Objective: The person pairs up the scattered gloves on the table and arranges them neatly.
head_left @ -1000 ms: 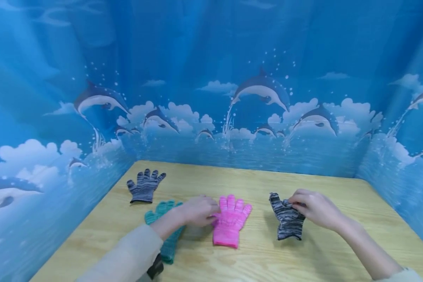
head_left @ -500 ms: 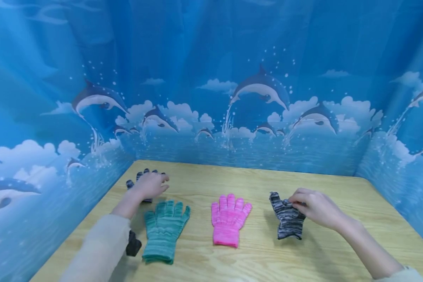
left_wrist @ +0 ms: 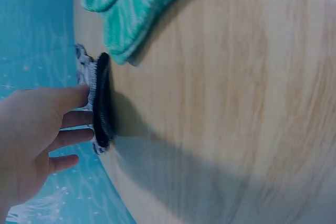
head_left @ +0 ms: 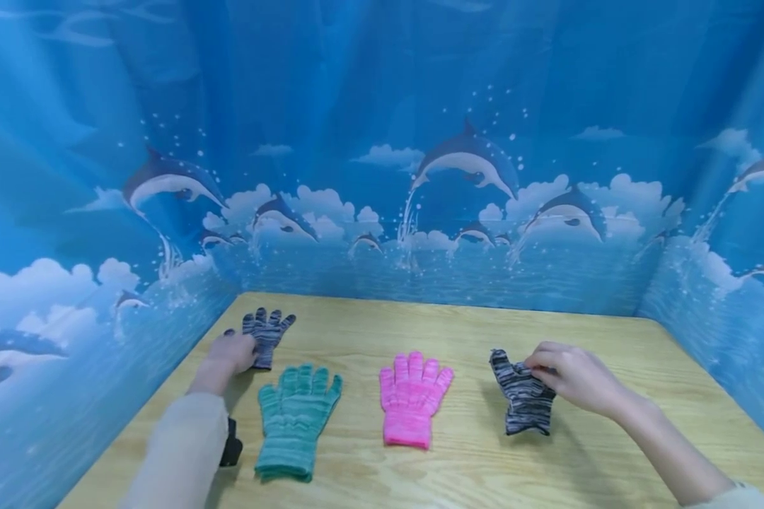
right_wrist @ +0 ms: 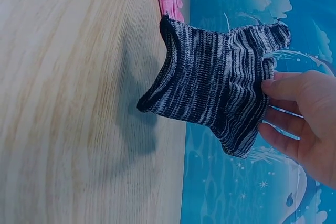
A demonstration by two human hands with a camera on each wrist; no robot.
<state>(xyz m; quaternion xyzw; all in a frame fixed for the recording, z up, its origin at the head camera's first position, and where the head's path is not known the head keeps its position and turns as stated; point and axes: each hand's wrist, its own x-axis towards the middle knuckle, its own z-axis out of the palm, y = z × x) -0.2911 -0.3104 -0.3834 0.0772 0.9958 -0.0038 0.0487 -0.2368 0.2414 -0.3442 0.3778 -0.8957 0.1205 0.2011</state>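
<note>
My right hand (head_left: 573, 375) pinches a black-and-grey striped knit glove (head_left: 528, 403) by its finger end. In the right wrist view that glove (right_wrist: 210, 77) hangs above the table with its cuff toward the wood; its shadow falls below. At the far left, my left hand (head_left: 230, 353) is at the side of a second dark striped glove (head_left: 267, 338) lying flat. Its fairly straight fingers (left_wrist: 71, 137) and thumb reach that glove's edge (left_wrist: 102, 98) in the left wrist view. A green glove (head_left: 296, 424) and a pink glove (head_left: 414, 403) lie flat between my hands.
The gloves are on a light wooden table (head_left: 458, 474). A blue curtain (head_left: 356, 141) printed with dolphins and clouds closes off the back and both sides. A black object (head_left: 231, 445) shows beside my left sleeve.
My left hand has gone from beside the pink glove, over the green one, to the far-left striped glove, and then to its left side. My right hand stays with its glove.
</note>
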